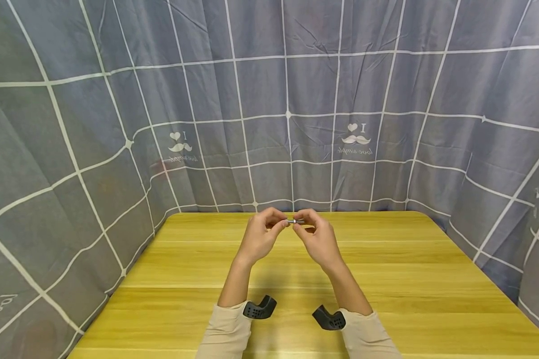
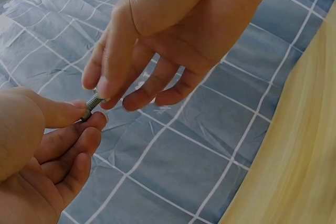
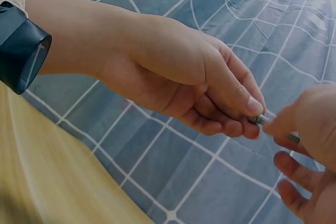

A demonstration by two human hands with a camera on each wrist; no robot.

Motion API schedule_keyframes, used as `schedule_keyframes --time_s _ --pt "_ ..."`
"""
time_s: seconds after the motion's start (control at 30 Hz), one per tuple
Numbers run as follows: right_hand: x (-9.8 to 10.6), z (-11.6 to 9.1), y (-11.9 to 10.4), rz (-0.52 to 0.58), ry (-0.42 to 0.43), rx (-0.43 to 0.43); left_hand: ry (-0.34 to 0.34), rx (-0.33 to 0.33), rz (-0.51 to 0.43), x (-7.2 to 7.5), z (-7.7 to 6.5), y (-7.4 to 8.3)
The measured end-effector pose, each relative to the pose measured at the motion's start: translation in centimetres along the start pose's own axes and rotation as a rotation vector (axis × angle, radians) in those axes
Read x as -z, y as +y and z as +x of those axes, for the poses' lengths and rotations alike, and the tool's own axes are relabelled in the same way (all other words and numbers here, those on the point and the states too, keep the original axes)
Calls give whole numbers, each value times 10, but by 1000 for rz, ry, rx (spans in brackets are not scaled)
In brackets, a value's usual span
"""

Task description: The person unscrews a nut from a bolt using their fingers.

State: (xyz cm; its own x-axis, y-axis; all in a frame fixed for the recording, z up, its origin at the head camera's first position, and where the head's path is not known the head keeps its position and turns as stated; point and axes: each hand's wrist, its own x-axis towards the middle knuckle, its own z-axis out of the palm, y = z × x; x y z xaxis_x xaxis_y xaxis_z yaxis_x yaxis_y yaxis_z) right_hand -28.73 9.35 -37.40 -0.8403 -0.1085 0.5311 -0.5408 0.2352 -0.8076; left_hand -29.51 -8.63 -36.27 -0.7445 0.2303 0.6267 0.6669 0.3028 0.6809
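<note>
Above the table, a small grey metal bolt (image 1: pixel 290 221) lies roughly level between the two hands. My left hand (image 1: pixel 258 238) pinches one end of it between thumb and forefinger. My right hand (image 1: pixel 321 242) pinches it farther along, where a small bright ring shows at the fingertips. In the left wrist view, the threads of the bolt (image 2: pixel 93 102) show between both sets of fingertips. From the right wrist view, the threaded end of the bolt (image 3: pixel 294 137) sticks out past the right fingers. The fingertips hide the rest of it.
A yellow wood-grain table (image 1: pixel 197 271) lies under the hands. Grey curtains (image 1: pixel 265 89) with white grid lines hang behind it and along both sides. Each beige sleeve carries a black wrist device (image 1: pixel 259 307) near the cuff.
</note>
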Motion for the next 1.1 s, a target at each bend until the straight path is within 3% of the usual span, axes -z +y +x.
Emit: schedule_keyframes --time_s 0.23,0.5,0.77,0.97,1.1 --pt "-1 -1 3 -32 6 -47 -8 -13 -10 -2 0 -2" --pt "-3 -1 3 -64 18 24 -10 3 16 0 -1 -2" --pt "0 -2 0 -29 -7 -53 -10 3 20 0 0 -2" --pt "0 0 2 -48 25 17 -8 8 17 0 0 -2" --pt "-2 0 0 -13 -2 9 -9 13 19 1 0 -2"
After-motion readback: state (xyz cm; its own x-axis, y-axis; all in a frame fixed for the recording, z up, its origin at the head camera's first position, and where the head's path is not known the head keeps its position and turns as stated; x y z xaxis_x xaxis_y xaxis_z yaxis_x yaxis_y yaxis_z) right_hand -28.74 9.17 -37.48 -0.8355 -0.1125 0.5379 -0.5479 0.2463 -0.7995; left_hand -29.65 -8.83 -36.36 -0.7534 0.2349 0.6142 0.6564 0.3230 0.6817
